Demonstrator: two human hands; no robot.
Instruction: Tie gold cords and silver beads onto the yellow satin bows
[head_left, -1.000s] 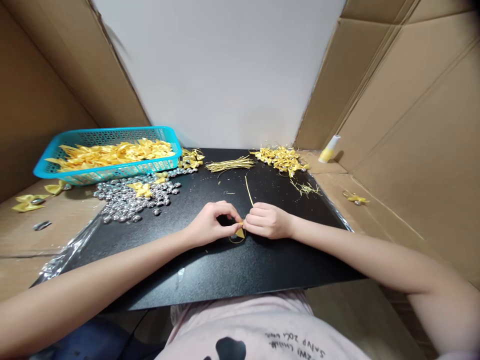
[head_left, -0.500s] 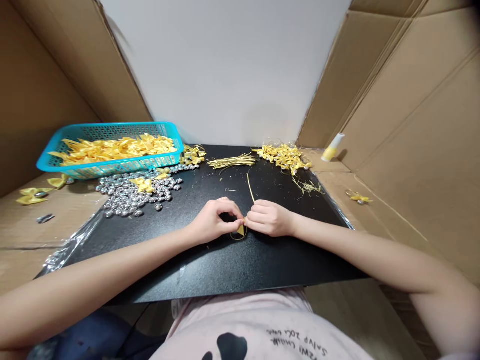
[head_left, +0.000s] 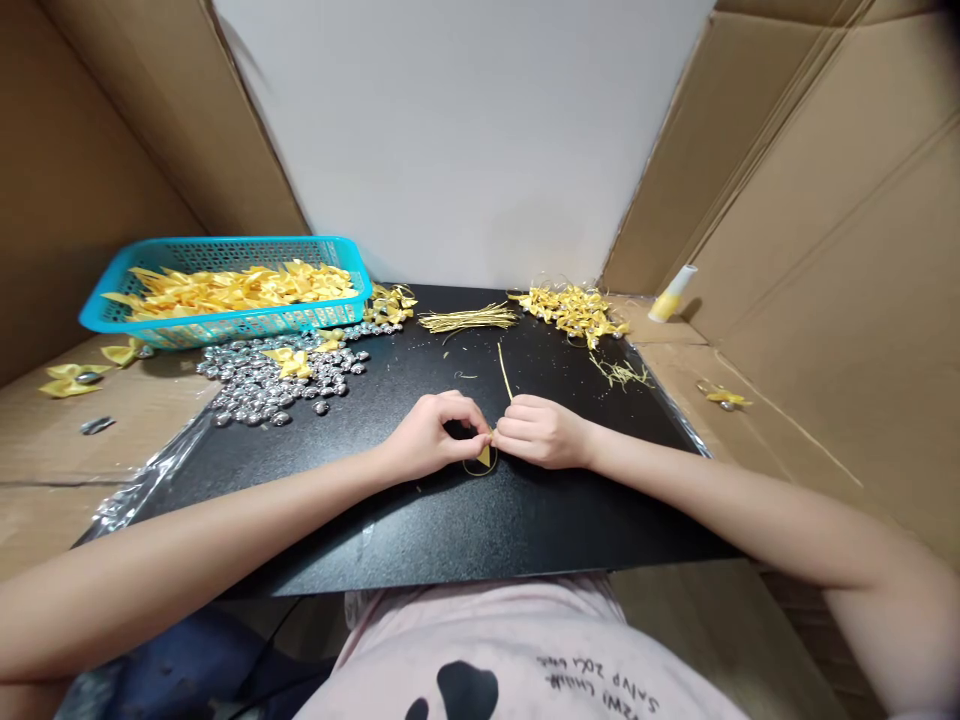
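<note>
Close together over the black tabletop (head_left: pixel 420 545), my two hands pinch at one small piece. Thumb and fingers of my left hand (head_left: pixel 442 435) are closed on a yellow ribbon bow (head_left: pixel 485 457), mostly hidden by the fingertips. A thin gold cord (head_left: pixel 505 370) sticks up from the closed fingers of my right hand (head_left: pixel 541 432), and a loop of it hangs below the bow. Whether a bead sits in the bow cannot be made out. Beyond my hands lies a bundle of gold cords (head_left: pixel 469 318).
A turquoise basket (head_left: pixel 225 328) of yellow bows stands at the back left, behind loose silver beads (head_left: pixel 255 385). Finished-looking beaded bows (head_left: pixel 574 312) are heaped at the back right, near cord scraps (head_left: pixel 621 372) and a white-and-yellow tube (head_left: pixel 673 294). Cardboard walls (head_left: pixel 840 250) flank the table.
The view has shifted slightly. Both hands stay pinched at the bow in nearly the same pose, with the cord still upright and its loop below.
</note>
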